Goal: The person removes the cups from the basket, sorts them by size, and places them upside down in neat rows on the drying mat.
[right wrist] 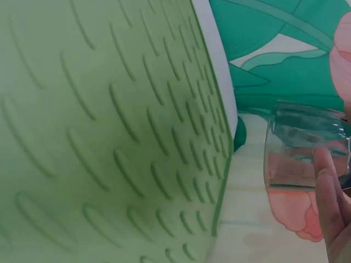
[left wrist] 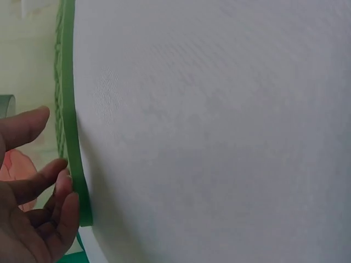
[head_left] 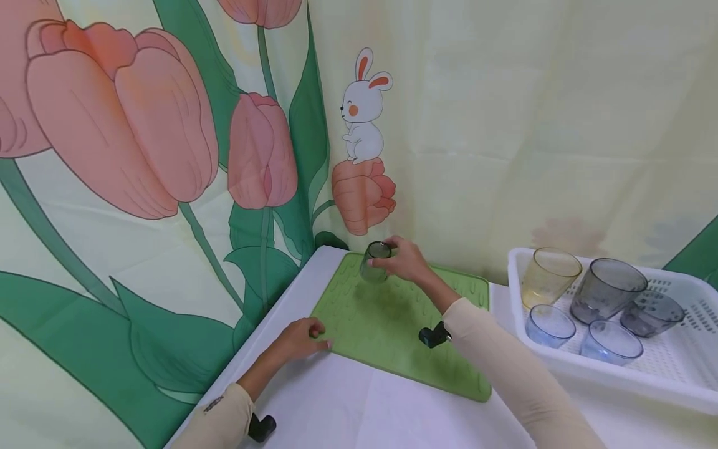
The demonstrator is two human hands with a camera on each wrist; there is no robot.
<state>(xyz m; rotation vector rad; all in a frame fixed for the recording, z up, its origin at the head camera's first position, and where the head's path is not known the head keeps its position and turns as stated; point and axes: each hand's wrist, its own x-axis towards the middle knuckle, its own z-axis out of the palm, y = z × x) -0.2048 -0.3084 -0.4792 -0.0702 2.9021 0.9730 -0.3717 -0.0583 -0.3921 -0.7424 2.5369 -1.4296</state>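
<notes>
A dark-tinted drinking glass [head_left: 373, 269] is held in my right hand [head_left: 405, 260] over the far left part of the green mat [head_left: 392, 324]. Its mouth faces up in the head view. The right wrist view shows the clear side of the glass [right wrist: 293, 148] with fingers [right wrist: 327, 203] wrapped along it, raised off the mat's ridged surface. My left hand [head_left: 303, 340] is at the mat's near left corner, fingers loosely bent and holding nothing. In the left wrist view its fingertips [left wrist: 63, 167] lie right beside the mat's green edge [left wrist: 71, 109].
At the right a white basket [head_left: 667, 380] holds several glasses: an amber one [head_left: 550, 277], a large grey one [head_left: 606, 290], a smaller grey one [head_left: 653, 312] and two blue ones [head_left: 611, 343]. A white cloth [head_left: 348, 405] covers the table. A tulip-printed curtain [head_left: 477, 125] hangs behind.
</notes>
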